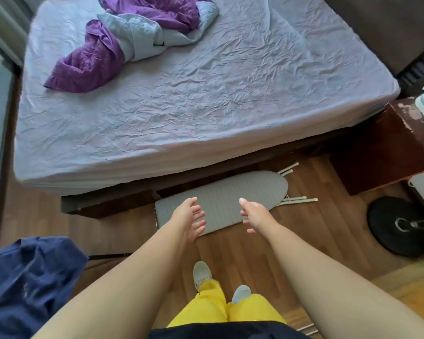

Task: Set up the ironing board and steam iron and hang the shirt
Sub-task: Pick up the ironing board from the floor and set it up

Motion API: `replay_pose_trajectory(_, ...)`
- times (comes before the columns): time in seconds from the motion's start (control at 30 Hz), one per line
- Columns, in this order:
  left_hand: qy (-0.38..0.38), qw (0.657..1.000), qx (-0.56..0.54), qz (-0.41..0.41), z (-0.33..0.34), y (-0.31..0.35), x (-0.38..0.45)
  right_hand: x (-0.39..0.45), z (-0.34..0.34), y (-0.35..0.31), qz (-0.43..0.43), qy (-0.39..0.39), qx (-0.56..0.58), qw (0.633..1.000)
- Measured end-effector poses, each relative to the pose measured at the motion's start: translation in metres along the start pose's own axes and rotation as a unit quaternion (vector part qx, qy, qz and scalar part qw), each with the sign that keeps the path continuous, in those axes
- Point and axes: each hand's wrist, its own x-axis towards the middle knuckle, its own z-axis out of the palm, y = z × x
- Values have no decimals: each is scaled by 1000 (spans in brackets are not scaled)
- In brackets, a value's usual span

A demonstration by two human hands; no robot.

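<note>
Lying beyond both hands, ironing board

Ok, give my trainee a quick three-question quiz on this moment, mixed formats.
1. True or false: the folded grey padded ironing board lies flat on the wooden floor.
2. The left hand and right hand are: A gripping the board, B open above it, C holding the shirt.
3. Fill in: the crumpled navy blue shirt sits at the person's ____ side.

Key: 1 true; 2 B; 3 left.
</note>
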Motion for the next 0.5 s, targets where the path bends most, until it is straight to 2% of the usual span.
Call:
replay_pose_trajectory(0.23,-7,999,-31,-21,28,21,61,66,-1,-11,37,1,55,998)
replay_pose_trajectory(0.5,24,995,-95,-28,54,7,136,152,-6,-6,28,-35,35,998)
